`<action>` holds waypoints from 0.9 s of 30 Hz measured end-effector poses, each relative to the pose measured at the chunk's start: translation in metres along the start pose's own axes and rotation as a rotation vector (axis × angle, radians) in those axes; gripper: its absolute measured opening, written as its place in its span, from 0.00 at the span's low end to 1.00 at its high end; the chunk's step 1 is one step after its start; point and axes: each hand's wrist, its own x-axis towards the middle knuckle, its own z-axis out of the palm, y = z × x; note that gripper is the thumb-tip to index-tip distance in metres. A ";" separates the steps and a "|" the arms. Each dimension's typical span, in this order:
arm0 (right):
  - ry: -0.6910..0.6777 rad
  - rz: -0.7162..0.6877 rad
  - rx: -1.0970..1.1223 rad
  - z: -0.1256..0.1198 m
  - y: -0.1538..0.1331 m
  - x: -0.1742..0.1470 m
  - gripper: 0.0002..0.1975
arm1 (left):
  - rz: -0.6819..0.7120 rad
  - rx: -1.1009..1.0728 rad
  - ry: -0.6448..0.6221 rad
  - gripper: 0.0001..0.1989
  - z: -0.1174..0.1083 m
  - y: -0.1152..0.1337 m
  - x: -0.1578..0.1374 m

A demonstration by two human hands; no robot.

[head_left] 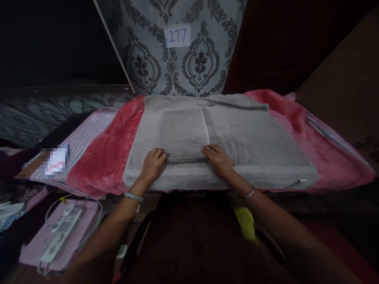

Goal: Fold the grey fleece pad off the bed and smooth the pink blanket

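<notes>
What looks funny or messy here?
The far edge of the grey cloth, beyond the left hand and right hand, looks wrinkled and bunched, especially toward the right. Most of the cloth lies flatter. I see no spill.

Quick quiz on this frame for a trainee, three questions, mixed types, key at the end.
1. True or false: the left hand and the right hand both touch grey cloth.
2. Fill in the blank: the number written on the card on the patterned wall is ___.
3. Open question: what lies on the pink surface at the person's left?

Key:
1. True.
2. 277.
3. A white power strip.
</notes>
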 end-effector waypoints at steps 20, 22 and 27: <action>-0.003 -0.036 0.039 0.002 -0.008 -0.002 0.21 | 0.237 -0.018 0.115 0.10 0.016 0.028 0.020; -0.047 -0.016 0.057 -0.003 -0.010 -0.005 0.22 | 0.206 -0.051 0.062 0.11 0.013 0.028 0.015; -0.065 0.046 0.116 -0.021 -0.017 0.006 0.16 | 0.049 -0.246 0.012 0.13 0.001 0.024 0.014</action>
